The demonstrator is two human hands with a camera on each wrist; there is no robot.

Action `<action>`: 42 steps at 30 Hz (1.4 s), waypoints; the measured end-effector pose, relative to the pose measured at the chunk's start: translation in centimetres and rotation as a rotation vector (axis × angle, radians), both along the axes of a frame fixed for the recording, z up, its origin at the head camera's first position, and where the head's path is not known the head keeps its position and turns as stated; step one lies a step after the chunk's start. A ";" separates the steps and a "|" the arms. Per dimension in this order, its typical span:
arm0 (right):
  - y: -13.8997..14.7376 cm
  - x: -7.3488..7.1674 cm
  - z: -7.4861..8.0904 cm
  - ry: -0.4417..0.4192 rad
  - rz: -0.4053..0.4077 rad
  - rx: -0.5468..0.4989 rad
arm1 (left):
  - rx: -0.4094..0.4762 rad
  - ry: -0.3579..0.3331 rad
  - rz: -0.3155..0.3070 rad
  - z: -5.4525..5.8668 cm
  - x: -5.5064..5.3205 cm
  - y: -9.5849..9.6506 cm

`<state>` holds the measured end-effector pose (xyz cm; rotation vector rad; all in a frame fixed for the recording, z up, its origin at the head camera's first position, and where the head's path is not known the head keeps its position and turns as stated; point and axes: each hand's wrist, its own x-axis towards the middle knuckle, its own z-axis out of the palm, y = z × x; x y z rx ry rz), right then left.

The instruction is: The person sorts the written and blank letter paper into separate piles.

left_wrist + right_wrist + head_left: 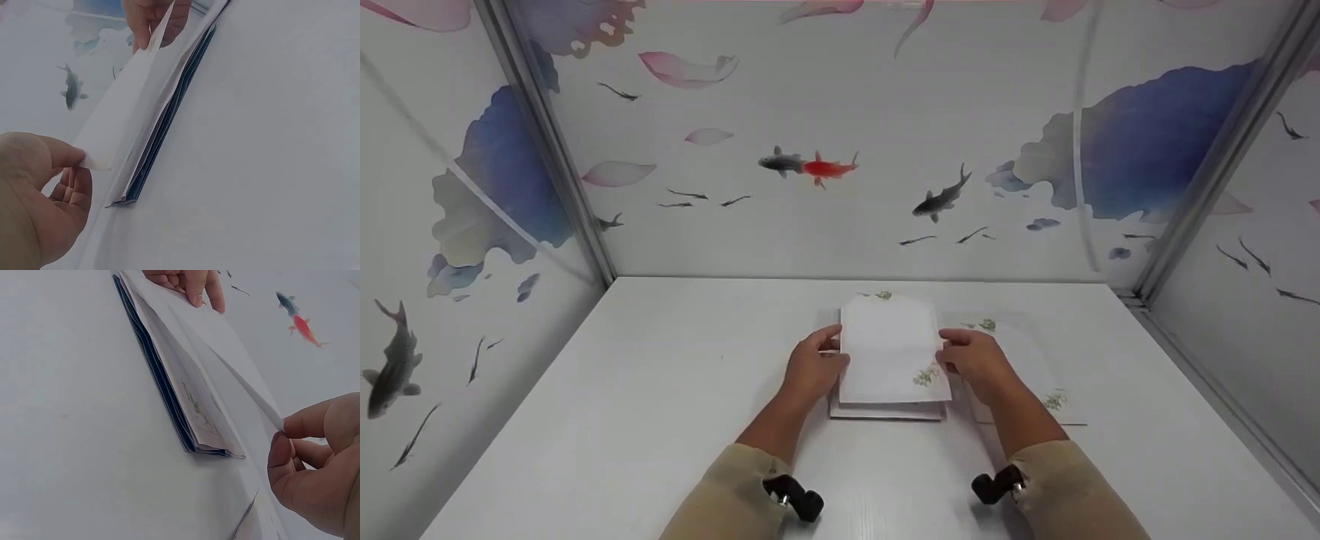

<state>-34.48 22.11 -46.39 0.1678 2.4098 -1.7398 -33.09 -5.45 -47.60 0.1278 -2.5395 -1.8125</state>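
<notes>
Both hands hold a white paper sheet [889,352] with green floral print at its corners. My left hand [814,367] pinches its left edge between thumb and fingers, and my right hand [976,361] pinches the right edge. Below the sheet lies a stack [885,413] of flat paper pieces; its dark blue layered edges [163,126] show in the left wrist view. The sheet is lifted at an angle over this stack. In the right wrist view, a floral print [197,405] is visible on the stack's pale top layer.
A similar floral-printed paper piece [1024,356] lies on the white table [675,360] to the right, partly behind my right forearm. Panels [840,90] painted with fish and petals stand at the back and sides, joined by metal posts [544,135].
</notes>
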 end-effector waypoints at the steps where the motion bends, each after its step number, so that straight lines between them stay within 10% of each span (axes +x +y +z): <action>1: 0.2 0.0 0.1 0.008 -0.002 0.004 | 0.005 0.004 -0.001 0.1 0.0 0.3; 29: 14.9 3.4 1.2 -0.024 -0.100 0.077 | 0.140 -0.042 -0.138 0.5 1.8 14.5; 42: 17.2 3.6 0.6 -0.084 -0.154 0.193 | 0.193 -0.103 -0.193 -0.4 2.6 16.3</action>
